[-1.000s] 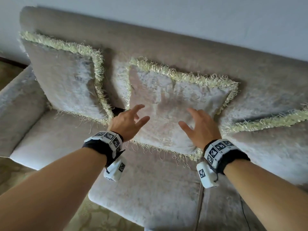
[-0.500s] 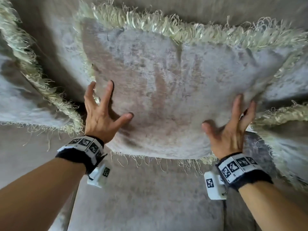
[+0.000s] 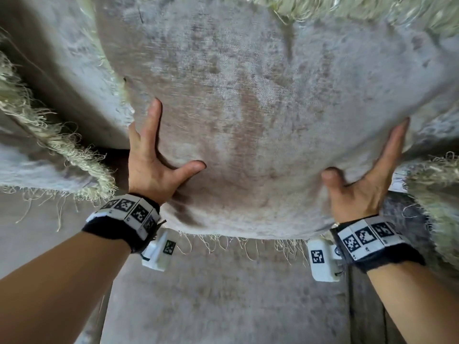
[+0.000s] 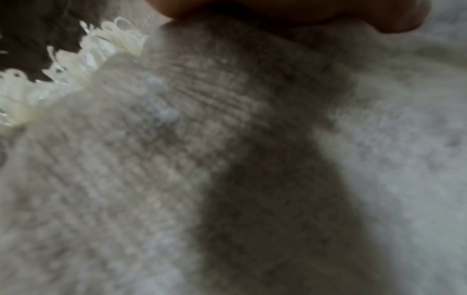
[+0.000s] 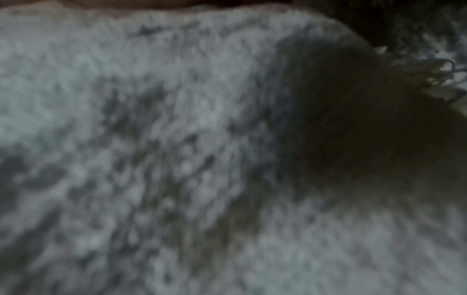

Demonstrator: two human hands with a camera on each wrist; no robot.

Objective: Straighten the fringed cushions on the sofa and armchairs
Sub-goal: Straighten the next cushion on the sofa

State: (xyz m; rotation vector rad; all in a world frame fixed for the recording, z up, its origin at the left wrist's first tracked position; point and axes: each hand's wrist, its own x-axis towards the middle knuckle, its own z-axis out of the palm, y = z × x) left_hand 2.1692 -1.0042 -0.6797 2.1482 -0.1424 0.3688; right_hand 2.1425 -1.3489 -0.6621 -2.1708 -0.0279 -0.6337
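The middle fringed cushion [image 3: 260,108], grey-beige velvet, fills the head view and leans on the sofa back. My left hand [image 3: 171,142] grips its lower left side: thumb and straight index finger on the front, the other fingers behind the edge. My right hand [image 3: 367,165] grips the lower right side, with its thumb dug into the front and its fingers along the edge. Both wrist views are blurred close-ups of the cushion fabric [image 4: 151,179] [image 5: 151,139], with a bit of pale fringe [image 4: 76,59] [image 5: 429,73].
A second fringed cushion [image 3: 29,165] lies at the left, close to my left hand. A third fringed cushion [image 3: 437,189] sits at the right edge. The sofa seat [image 3: 223,294] spreads below the middle cushion, and the backrest [image 3: 62,70] shows behind it.
The view has closed in on the middle cushion. Both hands went from reaching for it to flat on its sides, and now their thumbs press in and their fingers wrap the edges.
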